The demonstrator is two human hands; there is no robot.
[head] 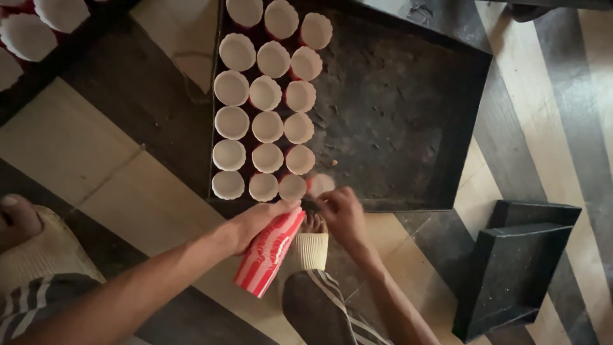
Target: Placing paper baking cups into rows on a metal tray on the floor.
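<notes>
Landmark: a large, dark, shallow baking tray [396, 115] lying on a striped floor of pale and dark bands.
Cups in tray: 3 columns of white-lined paper baking cups [265, 92] fill the tray's left part, standing upright and touching one another; the tray's right part is bare, crusted metal.
Left hand: the left hand [255, 220] is just below the tray's near edge, closed around the top of a nested stack of red-and-white striped cups [268, 255] that slants down and away from the tray.
Right hand: the right hand [341, 214] is at the tray's near edge, fingers pinched narrow on a single cup [321, 184], blurred, just inside the tray beside the last cup of the near row.
Ribbed cup: a cream ribbed paper cup [311, 249] sits below the tray's near edge, between the 2 forearms, beside a foot.
Second tray: another tray with white cups [32, 32] lies well left of the main tray, at the top corner.
Black moulds: 2 dark angular metal pieces [517, 268] rest on the floor off the tray's lower right corner.
</notes>
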